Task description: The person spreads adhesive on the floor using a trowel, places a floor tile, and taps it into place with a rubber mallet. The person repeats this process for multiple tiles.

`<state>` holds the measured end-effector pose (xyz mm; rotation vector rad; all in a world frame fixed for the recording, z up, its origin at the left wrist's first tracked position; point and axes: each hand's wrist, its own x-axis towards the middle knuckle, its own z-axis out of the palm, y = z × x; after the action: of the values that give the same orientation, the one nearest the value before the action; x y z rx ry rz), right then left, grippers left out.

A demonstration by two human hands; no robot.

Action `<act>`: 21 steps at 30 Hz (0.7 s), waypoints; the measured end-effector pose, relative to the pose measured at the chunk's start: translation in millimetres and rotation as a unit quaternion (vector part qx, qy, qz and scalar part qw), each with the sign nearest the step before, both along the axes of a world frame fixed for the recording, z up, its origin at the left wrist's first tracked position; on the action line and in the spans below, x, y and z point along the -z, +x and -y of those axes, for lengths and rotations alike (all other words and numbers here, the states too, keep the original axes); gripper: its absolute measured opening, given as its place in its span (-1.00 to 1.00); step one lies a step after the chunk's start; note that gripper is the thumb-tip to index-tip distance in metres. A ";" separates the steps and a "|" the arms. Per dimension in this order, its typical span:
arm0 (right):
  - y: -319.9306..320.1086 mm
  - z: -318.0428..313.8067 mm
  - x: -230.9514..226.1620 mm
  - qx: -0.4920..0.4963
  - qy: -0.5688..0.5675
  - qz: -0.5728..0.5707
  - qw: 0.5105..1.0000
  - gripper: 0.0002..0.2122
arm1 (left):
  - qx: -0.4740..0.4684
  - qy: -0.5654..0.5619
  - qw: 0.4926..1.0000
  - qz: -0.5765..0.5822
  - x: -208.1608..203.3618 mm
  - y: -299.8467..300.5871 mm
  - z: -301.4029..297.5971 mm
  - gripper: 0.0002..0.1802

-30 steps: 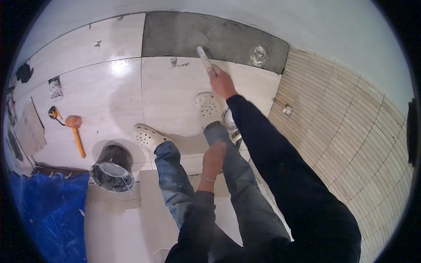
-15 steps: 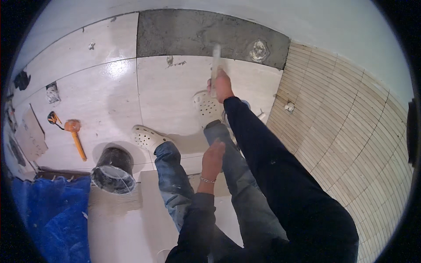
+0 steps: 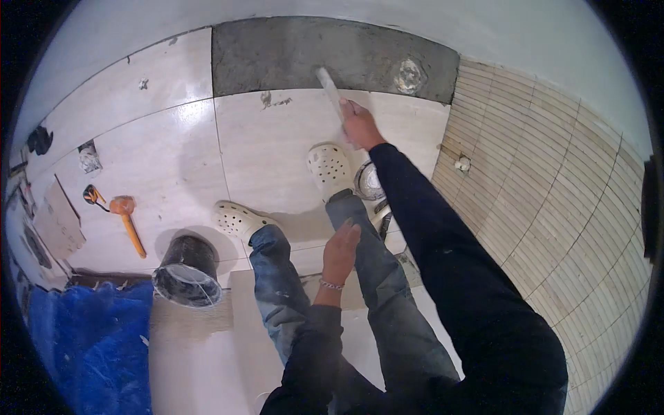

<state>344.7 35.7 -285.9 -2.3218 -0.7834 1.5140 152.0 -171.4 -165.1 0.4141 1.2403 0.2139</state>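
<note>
My right hand (image 3: 361,126) is closed around a trowel, its long pale blade (image 3: 330,86) seen almost edge-on. The blade's far end reaches over a strip of grey mortar (image 3: 277,52) along the wall; whether it touches cannot be told. A round whitish patch (image 3: 410,76), perhaps a covered drain, sits at the strip's right part. My left hand (image 3: 340,252), with a bracelet at its wrist, is by my right knee, fingers curled together and nothing visible in them.
Large pale tiles (image 3: 277,131) cover the floor. A black bucket (image 3: 187,266), an orange mallet (image 3: 128,221) and a blue sheet (image 3: 97,339) are at the left. By my right shoe (image 3: 328,168) stands a round container (image 3: 369,181). Narrow ribbed tiles (image 3: 512,180) run along the right.
The trowel's far end has swung left over the mortar, and my right hand has shifted slightly right and nearer. My left hand stays by the knee. The view has shifted a little.
</note>
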 end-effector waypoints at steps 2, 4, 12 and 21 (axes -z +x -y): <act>15.3 5.0 -17.5 -0.045 -0.017 0.014 0.999 -0.56 | 0.002 0.017 1.000 -0.008 2.8 -1.3 3.6 -0.37; 6.3 11.9 -32.1 -0.007 -0.052 0.019 0.998 -0.53 | 0.001 0.070 0.997 -0.021 16.5 -2.6 22.3 -0.38; -136.7 42.9 44.7 0.191 0.155 -0.053 0.968 -0.61 | -0.013 0.178 0.984 -0.007 33.0 2.2 58.0 -0.63; 38.2 19.9 -38.7 -0.207 0.003 0.273 0.940 -0.56 | 0.033 0.005 0.999 -0.001 -3.0 -6.6 -8.7 -0.34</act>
<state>383.0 15.7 -247.2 -2.7278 -1.4858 0.9695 145.4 -162.7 -162.2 0.4638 1.2263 0.1640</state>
